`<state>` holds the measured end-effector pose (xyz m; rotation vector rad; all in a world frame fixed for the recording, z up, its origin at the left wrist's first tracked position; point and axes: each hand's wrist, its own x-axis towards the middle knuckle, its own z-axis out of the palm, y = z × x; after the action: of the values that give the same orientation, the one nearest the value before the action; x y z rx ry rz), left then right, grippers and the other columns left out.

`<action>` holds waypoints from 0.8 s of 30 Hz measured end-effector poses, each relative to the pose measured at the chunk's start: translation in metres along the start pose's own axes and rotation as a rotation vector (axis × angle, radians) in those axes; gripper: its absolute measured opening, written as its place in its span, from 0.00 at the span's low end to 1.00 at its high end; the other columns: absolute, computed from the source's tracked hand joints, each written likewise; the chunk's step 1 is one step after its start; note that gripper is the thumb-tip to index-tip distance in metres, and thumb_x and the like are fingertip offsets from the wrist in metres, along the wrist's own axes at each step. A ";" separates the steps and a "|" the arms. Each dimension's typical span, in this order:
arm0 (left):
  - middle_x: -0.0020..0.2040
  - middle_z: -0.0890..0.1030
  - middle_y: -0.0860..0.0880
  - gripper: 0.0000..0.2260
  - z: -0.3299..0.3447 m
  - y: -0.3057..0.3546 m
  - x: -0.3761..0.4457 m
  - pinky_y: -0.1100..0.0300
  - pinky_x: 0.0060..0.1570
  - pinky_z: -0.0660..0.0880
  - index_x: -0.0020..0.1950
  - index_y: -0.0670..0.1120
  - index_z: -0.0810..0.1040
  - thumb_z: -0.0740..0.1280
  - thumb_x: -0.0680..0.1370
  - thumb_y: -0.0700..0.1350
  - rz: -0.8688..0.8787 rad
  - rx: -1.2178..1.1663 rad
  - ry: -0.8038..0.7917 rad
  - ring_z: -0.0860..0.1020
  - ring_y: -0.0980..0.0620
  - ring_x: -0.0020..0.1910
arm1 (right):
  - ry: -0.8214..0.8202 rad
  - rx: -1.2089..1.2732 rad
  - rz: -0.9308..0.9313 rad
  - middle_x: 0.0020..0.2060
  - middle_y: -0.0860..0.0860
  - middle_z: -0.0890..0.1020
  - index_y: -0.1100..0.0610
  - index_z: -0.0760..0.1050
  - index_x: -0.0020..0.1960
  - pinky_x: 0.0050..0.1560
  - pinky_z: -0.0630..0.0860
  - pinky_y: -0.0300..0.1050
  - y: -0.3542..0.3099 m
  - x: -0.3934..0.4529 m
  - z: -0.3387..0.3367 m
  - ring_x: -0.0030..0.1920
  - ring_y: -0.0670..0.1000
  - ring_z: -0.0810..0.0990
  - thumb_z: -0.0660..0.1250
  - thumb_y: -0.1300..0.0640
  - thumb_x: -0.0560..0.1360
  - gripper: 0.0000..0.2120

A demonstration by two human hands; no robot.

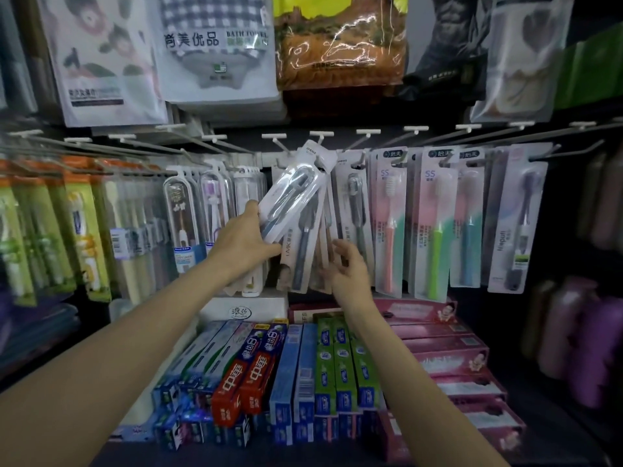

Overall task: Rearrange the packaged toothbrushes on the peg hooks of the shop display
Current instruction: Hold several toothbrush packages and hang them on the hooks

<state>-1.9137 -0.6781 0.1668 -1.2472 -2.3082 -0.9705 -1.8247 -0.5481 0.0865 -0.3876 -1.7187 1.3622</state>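
Observation:
My left hand [244,239] grips the lower end of a white packaged toothbrush [296,193] with a grey brush inside. The pack is tilted, its top near a peg hook [320,136] at the middle of the display. Behind it hang several similar grey-brush packs [308,251], splayed out. My right hand [349,267] is just below and right of them, fingers loosely spread and touching the lower edges of the hanging packs. More grey packs [354,203] hang to the right.
Pink and green toothbrush packs [435,224] hang further right, clear-cased brushes [183,210] and green packs [81,227] to the left. Bagged towels [215,45] hang above. Toothpaste boxes [296,369] fill the shelf below my arms.

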 end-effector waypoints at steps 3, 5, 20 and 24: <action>0.47 0.74 0.48 0.20 -0.001 -0.001 0.001 0.63 0.33 0.69 0.55 0.44 0.63 0.71 0.71 0.41 0.006 -0.012 -0.023 0.74 0.49 0.42 | 0.024 -0.007 0.020 0.64 0.51 0.69 0.56 0.66 0.67 0.61 0.74 0.53 -0.003 0.008 -0.001 0.60 0.51 0.71 0.59 0.71 0.76 0.22; 0.48 0.77 0.45 0.21 -0.003 -0.004 0.002 0.57 0.39 0.73 0.57 0.43 0.64 0.71 0.71 0.41 -0.009 -0.034 -0.035 0.76 0.48 0.42 | 0.022 -0.038 0.033 0.63 0.52 0.70 0.56 0.65 0.67 0.60 0.74 0.51 -0.004 0.009 0.000 0.56 0.49 0.72 0.59 0.69 0.76 0.21; 0.55 0.73 0.46 0.20 0.062 0.019 -0.021 0.59 0.44 0.73 0.60 0.44 0.64 0.68 0.74 0.48 -0.093 -0.350 0.096 0.75 0.48 0.52 | -0.126 0.025 -0.015 0.42 0.52 0.81 0.61 0.77 0.51 0.34 0.73 0.31 -0.011 0.008 -0.003 0.36 0.43 0.78 0.61 0.69 0.76 0.09; 0.58 0.72 0.44 0.25 0.077 0.025 -0.026 0.50 0.52 0.74 0.61 0.44 0.63 0.68 0.71 0.54 -0.094 -0.385 0.040 0.73 0.45 0.56 | -0.176 0.194 0.020 0.35 0.50 0.82 0.58 0.77 0.43 0.34 0.75 0.34 -0.006 0.003 -0.017 0.36 0.46 0.79 0.60 0.70 0.76 0.11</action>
<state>-1.8768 -0.6293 0.1074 -1.2492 -2.2333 -1.5139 -1.8116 -0.5379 0.0934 -0.1800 -1.7067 1.6017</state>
